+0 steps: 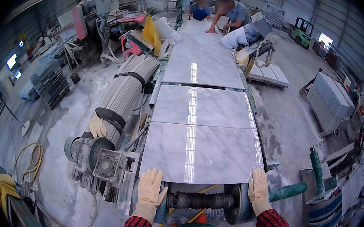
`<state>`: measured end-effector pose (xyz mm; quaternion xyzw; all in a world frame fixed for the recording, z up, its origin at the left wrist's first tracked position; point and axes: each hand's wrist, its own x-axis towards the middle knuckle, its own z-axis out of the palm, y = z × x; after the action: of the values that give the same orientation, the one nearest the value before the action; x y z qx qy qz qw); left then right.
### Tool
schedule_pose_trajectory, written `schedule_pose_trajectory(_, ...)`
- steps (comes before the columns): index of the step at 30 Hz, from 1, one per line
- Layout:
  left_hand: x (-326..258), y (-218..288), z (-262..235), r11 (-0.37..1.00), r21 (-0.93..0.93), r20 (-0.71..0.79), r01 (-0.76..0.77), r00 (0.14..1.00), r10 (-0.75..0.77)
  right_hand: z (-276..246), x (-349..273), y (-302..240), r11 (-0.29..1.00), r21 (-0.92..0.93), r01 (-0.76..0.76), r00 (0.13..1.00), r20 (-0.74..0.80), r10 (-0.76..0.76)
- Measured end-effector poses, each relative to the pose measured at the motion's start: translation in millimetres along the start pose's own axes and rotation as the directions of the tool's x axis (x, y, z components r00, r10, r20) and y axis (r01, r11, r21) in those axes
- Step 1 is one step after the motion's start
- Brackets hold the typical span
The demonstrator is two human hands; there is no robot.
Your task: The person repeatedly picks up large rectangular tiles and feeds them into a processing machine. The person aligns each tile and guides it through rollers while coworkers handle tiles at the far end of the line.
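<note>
A polished grey-white marble slab (201,151) lies nearest me on a long conveyor line. My left hand (151,187), in a cream work glove, grips the slab's near left corner. My right hand (258,189), also gloved, holds the near right corner. Both sleeves are red plaid. Under the slab's near edge sits a dark ribbed roller (202,200). More marble slabs (202,106) lie one after another farther along the line.
A grey motor and gearbox (98,160) stands left of the line, with a spare glove (97,127) on a bundle of grey rods (128,88). Green pipe posts (316,172) rise at right. Two people (224,11) work at the far end. Stacked tiles (331,98) sit right.
</note>
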<state>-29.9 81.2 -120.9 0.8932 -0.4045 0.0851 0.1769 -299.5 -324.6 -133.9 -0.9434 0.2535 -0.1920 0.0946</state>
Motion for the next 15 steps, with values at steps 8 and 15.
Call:
schedule_pose_trajectory(8, -3.1, 2.1, 2.0, 1.000, 0.024, -0.009, 0.018, 1.000, -0.018, 8.5, -7.3, 7.9, 0.998, -0.056, 0.027, 0.999, -0.042, -0.030)
schedule_pose_trajectory(15, -7.5, -2.4, 7.9, 0.999, 0.043, -0.038, 0.001, 0.999, 0.001, 7.5, -8.0, 5.6, 0.998, -0.046, 0.039, 0.996, -0.073, -0.043)
